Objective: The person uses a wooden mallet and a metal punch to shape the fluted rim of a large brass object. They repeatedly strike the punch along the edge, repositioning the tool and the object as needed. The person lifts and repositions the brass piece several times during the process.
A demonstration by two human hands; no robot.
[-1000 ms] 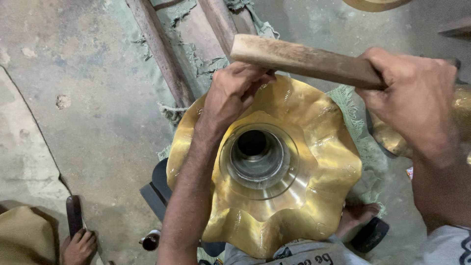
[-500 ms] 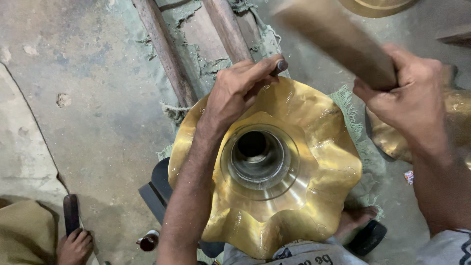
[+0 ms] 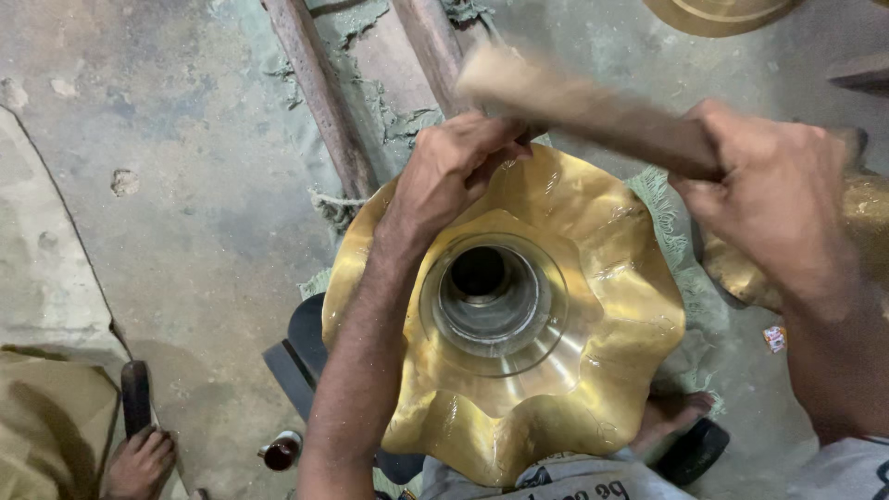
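My left hand point(image 3: 456, 171) pinches the far rim of the brass vessel point(image 3: 519, 370), fingers curled over the wavy edge, thumb on top, grip closed on the metal. My right hand point(image 3: 773, 199) is wrapped tight round the wooden mallet point(image 3: 583, 104), grip fully closed, its blurred head just above my left fingers.

The vessel sits btwn my knees, mouth up, flared scalloped rim all round the round neck opening. Looks like thin sheet brass: stiff but dents easy, prob light for its bulk, polished so slippery, rim edges maybe sharp. Best hold is where my left already is, on the rim w/ thumb over the top, close to where the mallet points; the smooth neck would slide.

Under it: rough concrete floor point(image 3: 185, 185), a frayed green cloth point(image 3: 685, 268) right of my left grip, and rusty bars point(image 3: 319, 93) beyond it. Another brass piece point(image 3: 861, 222) lies behind my right grip. Far left of both, another person's foot point(image 3: 139, 463) in a sandal, small dark bottle point(image 3: 281, 451) near it.
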